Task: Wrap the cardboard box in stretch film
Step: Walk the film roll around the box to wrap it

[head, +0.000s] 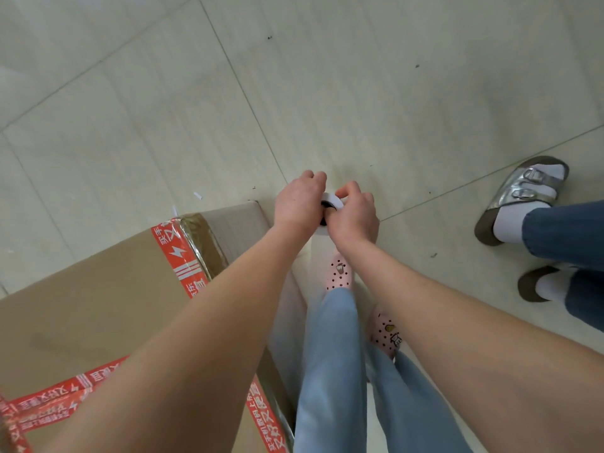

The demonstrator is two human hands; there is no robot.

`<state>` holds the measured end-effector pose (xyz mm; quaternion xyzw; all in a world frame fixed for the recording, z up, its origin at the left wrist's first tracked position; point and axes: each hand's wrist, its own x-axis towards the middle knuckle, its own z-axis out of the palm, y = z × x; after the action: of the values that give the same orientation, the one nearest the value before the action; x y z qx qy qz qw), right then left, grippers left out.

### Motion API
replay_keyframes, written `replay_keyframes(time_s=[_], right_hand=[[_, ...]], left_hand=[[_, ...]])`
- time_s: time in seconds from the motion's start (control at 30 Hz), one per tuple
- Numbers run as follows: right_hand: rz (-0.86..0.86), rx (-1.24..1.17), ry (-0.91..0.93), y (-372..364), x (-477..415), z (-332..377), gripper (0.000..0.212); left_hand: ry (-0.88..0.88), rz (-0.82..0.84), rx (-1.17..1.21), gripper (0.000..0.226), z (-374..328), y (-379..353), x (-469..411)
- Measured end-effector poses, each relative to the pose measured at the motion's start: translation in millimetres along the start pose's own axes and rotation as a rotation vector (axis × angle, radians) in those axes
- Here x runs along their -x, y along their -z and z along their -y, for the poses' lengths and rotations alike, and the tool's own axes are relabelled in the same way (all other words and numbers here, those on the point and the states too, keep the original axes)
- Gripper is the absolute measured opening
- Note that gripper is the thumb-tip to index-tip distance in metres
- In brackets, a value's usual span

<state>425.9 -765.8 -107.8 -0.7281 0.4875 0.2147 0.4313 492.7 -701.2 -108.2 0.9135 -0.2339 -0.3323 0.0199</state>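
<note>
- The left hand (295,204) and right hand (354,214) each have a closed grip on the top end of the stretch film roll (332,206), fingers curled over its rim.
- The roll sits just beside the far right corner of the cardboard box (98,305), which rests on the floor (359,93).
- Its long axis runs near upright, from the hands down toward the floor, with the dark core facing up.
- For a good pass, I would hold it upright, close to the box wall, pull taut, and let the film overlap round the corner.
</note>
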Motion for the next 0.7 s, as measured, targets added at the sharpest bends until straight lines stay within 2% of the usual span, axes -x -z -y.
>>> replay_keyframes(time_s=[0.1,0.23,0.33,0.43,0.5,0.57,0.63,0.7], right_hand=[[-0.02,0.006,0.017,-1.8,-4.5,8.3,0.02],[-0.021,0.009,0.087,-0.5,-15.5,28.8,0.027],[0.001,-0.029,0.139,-2.8,-24.7,51.1,0.023],[0.089,0.003,0.053,-9.1,-31.1,70.0,0.032],[0.14,0.003,-0.002,-12.7,-32.3,76.6,0.029],[0.136,-0.001,-0.016,-13.8,-32.6,79.7,0.021],[0.129,0.006,-0.021,-13.8,-31.3,78.7,0.018],[0.139,0.007,-0.013,-16.2,-29.5,75.9,0.019]], left_hand=[[0.059,0.015,0.084,0.016,6.5,9.3,-11.2],[0.275,-0.015,0.301,0.017,17.8,16.0,-17.8],[0.436,-0.05,0.461,0.014,31.7,24.1,-20.4],[0.64,-0.081,0.663,0.021,48.8,28.4,-19.3],[0.716,-0.051,0.783,0.025,56.3,28.7,-16.8],[0.663,0.05,0.768,0.028,59.3,30.2,-17.4],[0.491,0.105,0.547,0.025,61.1,33.7,-21.6],[0.283,0.066,0.295,0.026,59.0,40.8,-26.6]])
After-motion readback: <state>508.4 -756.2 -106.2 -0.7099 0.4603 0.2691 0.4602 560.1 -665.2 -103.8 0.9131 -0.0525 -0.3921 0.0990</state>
